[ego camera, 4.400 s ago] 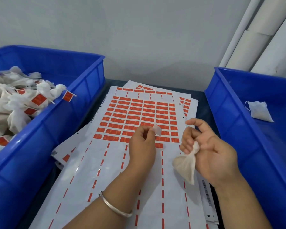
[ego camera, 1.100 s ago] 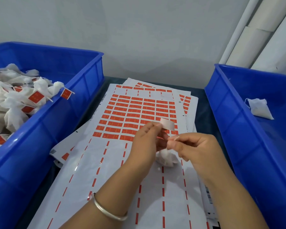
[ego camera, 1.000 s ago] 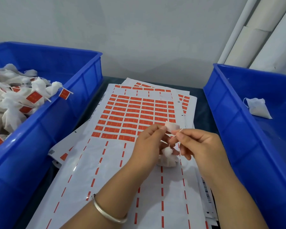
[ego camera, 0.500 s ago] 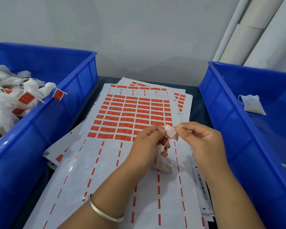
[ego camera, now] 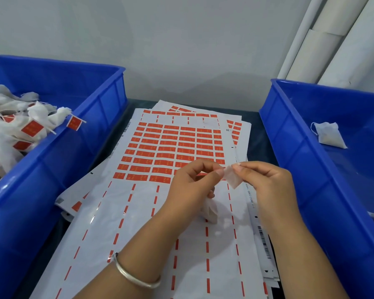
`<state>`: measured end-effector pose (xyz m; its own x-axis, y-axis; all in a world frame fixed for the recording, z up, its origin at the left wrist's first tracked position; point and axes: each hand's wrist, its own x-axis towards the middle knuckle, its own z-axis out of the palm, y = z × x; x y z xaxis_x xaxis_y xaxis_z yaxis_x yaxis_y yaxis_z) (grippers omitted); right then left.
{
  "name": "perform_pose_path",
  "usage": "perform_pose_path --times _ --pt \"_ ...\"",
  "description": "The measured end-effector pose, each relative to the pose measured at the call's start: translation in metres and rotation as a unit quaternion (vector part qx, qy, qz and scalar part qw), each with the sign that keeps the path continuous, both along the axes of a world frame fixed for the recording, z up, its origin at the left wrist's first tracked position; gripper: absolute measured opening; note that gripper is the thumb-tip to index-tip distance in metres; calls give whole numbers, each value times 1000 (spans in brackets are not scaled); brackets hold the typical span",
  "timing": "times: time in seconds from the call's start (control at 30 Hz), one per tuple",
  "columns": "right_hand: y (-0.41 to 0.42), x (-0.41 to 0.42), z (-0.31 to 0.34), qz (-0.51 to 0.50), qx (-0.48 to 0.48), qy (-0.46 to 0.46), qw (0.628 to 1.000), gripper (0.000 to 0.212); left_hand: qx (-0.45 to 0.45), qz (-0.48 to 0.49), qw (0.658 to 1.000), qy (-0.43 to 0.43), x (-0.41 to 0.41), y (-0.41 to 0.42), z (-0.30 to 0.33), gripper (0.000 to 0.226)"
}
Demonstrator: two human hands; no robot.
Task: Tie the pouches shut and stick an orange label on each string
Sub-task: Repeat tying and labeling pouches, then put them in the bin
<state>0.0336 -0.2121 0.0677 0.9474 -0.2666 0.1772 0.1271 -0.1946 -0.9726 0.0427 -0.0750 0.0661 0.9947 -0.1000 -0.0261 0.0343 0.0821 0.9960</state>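
My left hand [ego camera: 192,182] pinches one edge of the label [ego camera: 232,179] between thumb and forefinger, its lower fingers curled round the pouch [ego camera: 209,209], which hangs under the palm just above the label sheet [ego camera: 160,152]; my right hand [ego camera: 266,180] pinches the opposite edge; the label shows its pale back to the camera, the orange face turned away. The string itself is too fine to make out between the fingertips; I cannot confirm its line. Judgement: the fold is in hand; the string should lie along the label's centre before the halves close; press from the fold outward so the edges meet square and no adhesive is left exposed; keep the fingertips off the sticky side. Finished pouches [ego camera: 20,130] lie in the left bin [ego camera: 78,134]; one untied pouch [ego camera: 329,137] lies in the right bin [ego camera: 300,147].
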Motion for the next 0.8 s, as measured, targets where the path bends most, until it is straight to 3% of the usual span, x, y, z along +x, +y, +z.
perform_pose_path --times 0.27,0.6,0.8 --pt "-4 4 -2 -9 104 66 992 8 137 -23 976 -167 -5 0 -3 23" --pt "-4 4 -2 1 118 70 991 10 227 -37 946 -228 -4 0 -9 20" --pt "1 -2 2 61 63 26 996 14 157 -5 970 -186 -3 -1 -8 9"
